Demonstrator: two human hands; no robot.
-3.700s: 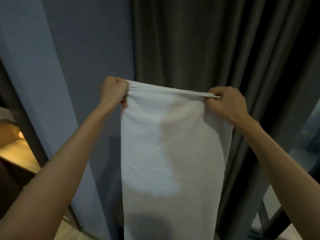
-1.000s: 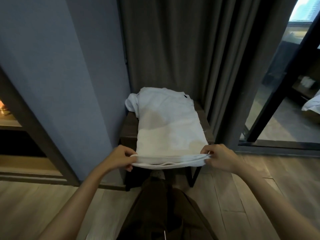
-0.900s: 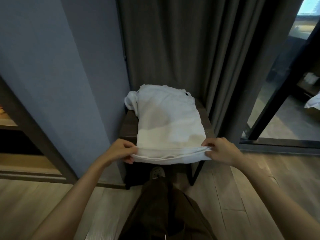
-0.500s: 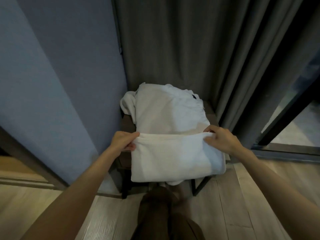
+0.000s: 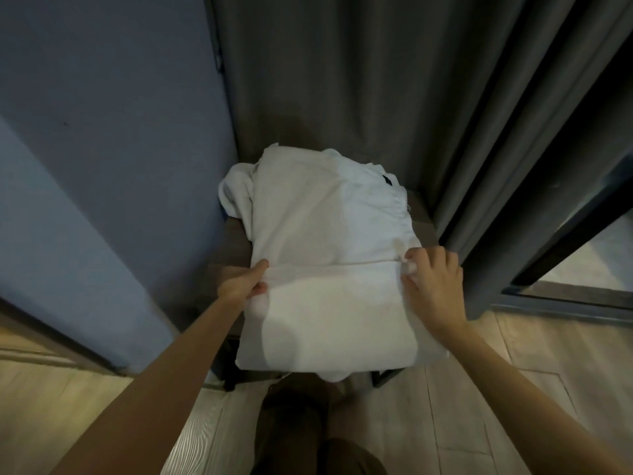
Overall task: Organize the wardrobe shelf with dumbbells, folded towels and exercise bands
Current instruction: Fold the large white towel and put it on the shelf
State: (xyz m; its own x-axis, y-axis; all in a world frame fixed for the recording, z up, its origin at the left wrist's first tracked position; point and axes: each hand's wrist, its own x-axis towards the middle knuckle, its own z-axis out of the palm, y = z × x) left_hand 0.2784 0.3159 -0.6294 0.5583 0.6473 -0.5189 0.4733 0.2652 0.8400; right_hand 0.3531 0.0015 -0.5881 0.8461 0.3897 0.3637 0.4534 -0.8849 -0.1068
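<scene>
The towel (image 5: 329,313) lies on the small table (image 5: 230,241), and its near part is now doubled back over the rest. A moment ago we held that edge stretched toward us, unfolded. So one fold is made, and we judge the towel close to shelf-ready, though no shelf shows here. Our left hand (image 5: 244,286) pinches the left end of the fold line, thumb on top. Our right hand (image 5: 433,286) grips the right end, fingers curled into bunched cloth. Both forearms reach forward and down. A grey curtain (image 5: 342,80) hangs behind, with a blue wall (image 5: 102,132) at left.
</scene>
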